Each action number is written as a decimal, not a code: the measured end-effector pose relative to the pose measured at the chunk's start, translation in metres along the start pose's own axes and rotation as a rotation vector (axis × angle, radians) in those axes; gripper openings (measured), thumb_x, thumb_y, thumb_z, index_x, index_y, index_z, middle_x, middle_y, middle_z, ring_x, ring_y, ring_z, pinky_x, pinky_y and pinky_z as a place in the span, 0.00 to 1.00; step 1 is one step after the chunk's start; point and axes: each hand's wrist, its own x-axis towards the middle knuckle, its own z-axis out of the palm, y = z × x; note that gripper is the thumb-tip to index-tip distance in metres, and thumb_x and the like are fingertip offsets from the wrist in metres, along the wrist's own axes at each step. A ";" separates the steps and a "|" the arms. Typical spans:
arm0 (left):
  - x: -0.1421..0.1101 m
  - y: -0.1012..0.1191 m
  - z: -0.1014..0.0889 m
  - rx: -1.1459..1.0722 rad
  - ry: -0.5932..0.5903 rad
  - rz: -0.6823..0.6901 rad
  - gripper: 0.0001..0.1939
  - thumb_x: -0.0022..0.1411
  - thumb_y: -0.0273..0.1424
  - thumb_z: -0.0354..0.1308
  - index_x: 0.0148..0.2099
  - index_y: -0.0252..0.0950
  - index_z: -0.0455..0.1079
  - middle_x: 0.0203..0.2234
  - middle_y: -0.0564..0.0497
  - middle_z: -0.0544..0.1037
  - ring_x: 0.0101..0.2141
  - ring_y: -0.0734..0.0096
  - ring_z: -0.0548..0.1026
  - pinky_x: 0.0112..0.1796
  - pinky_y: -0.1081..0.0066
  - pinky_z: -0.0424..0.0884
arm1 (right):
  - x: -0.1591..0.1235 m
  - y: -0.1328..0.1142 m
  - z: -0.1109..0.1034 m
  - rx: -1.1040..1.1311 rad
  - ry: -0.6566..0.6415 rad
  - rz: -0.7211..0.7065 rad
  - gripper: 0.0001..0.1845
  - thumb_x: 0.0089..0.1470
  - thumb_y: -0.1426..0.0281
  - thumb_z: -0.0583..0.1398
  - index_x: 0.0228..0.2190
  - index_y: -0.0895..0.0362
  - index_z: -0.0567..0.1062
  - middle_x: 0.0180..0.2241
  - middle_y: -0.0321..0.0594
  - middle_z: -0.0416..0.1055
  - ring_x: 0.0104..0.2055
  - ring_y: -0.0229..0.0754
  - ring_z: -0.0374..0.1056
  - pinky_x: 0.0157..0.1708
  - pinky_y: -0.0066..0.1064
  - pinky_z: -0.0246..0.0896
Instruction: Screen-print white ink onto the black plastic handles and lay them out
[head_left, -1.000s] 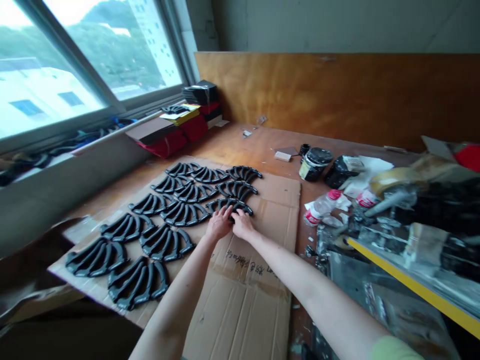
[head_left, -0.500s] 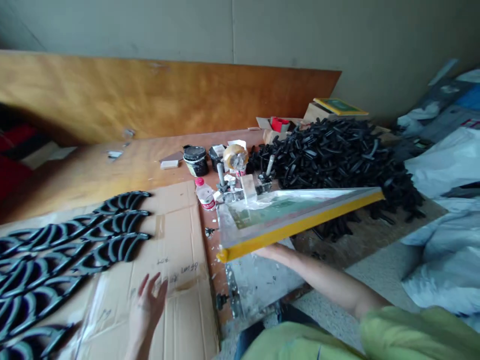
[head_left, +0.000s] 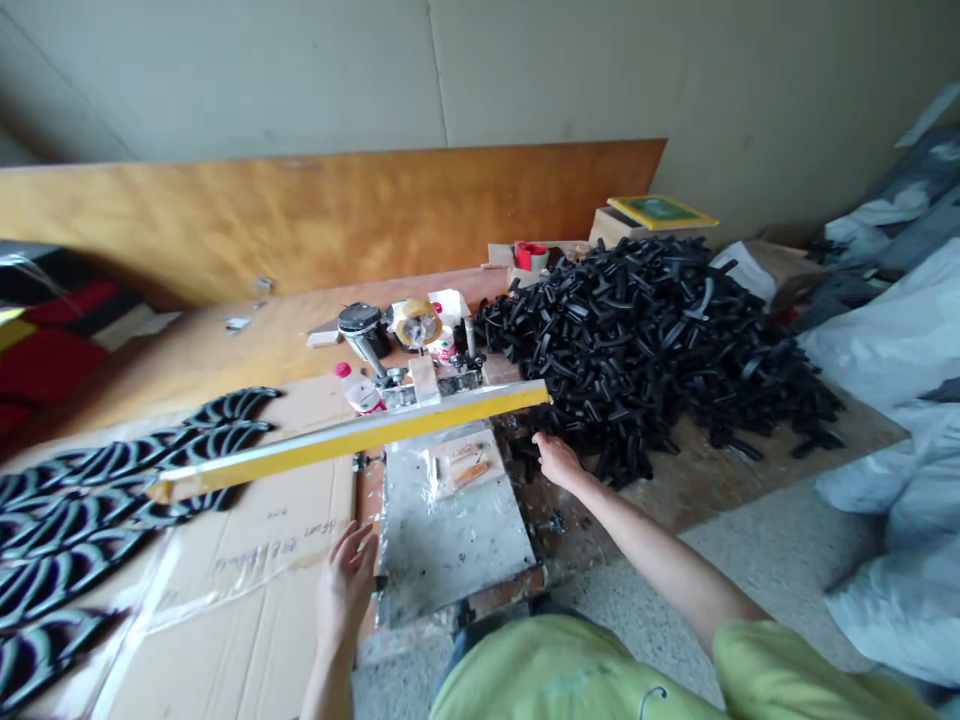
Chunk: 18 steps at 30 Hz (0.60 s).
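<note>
My left hand (head_left: 343, 585) rests with fingers spread at the left edge of the grey printing plate (head_left: 450, 540), on the cardboard sheet (head_left: 247, 610). My right hand (head_left: 556, 460) is stretched out, fingers extended, toward the near edge of a big heap of black curved plastic pieces (head_left: 637, 340), and holds nothing. A yellow-framed screen (head_left: 352, 437) is raised on its hinge above the plate. Two small orange-brown pieces (head_left: 461, 468) lie on the plate's far part.
Rows of black fan-shaped pieces (head_left: 90, 500) lie on the cardboard at left. Behind the screen stand a black pot (head_left: 358, 322), a tape roll (head_left: 416, 322) and a plastic bottle (head_left: 358, 390). A wooden board (head_left: 337, 210) backs the table. White bags (head_left: 900, 440) are at right.
My view swung right from the rows of fan-shaped pieces to the press and the heap. Both hands left the fan-shaped pieces; the right hand came out from under the screen toward the heap.
</note>
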 end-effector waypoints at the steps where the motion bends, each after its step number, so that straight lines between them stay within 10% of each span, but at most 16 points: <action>1: -0.005 0.005 0.001 -0.004 0.008 0.004 0.22 0.53 0.48 0.55 0.44 0.41 0.73 0.58 0.45 0.68 0.37 0.63 0.79 0.37 0.66 0.77 | 0.001 0.003 -0.004 0.035 0.015 -0.026 0.23 0.53 0.80 0.57 0.51 0.59 0.68 0.46 0.46 0.72 0.50 0.43 0.66 0.50 0.32 0.58; 8: -0.027 0.029 0.000 -0.014 0.059 0.026 0.21 0.57 0.47 0.54 0.44 0.36 0.73 0.56 0.42 0.69 0.42 0.61 0.77 0.40 0.66 0.76 | 0.019 -0.037 -0.023 0.344 0.193 -0.371 0.22 0.53 0.79 0.58 0.50 0.56 0.72 0.48 0.41 0.68 0.51 0.39 0.64 0.55 0.31 0.55; 18: 0.006 0.041 -0.014 -0.027 0.048 0.129 0.18 0.58 0.44 0.55 0.43 0.39 0.75 0.55 0.42 0.70 0.41 0.62 0.76 0.39 0.63 0.75 | 0.043 -0.107 0.026 0.150 0.141 -0.831 0.15 0.58 0.76 0.55 0.44 0.55 0.78 0.38 0.43 0.73 0.44 0.44 0.63 0.45 0.36 0.61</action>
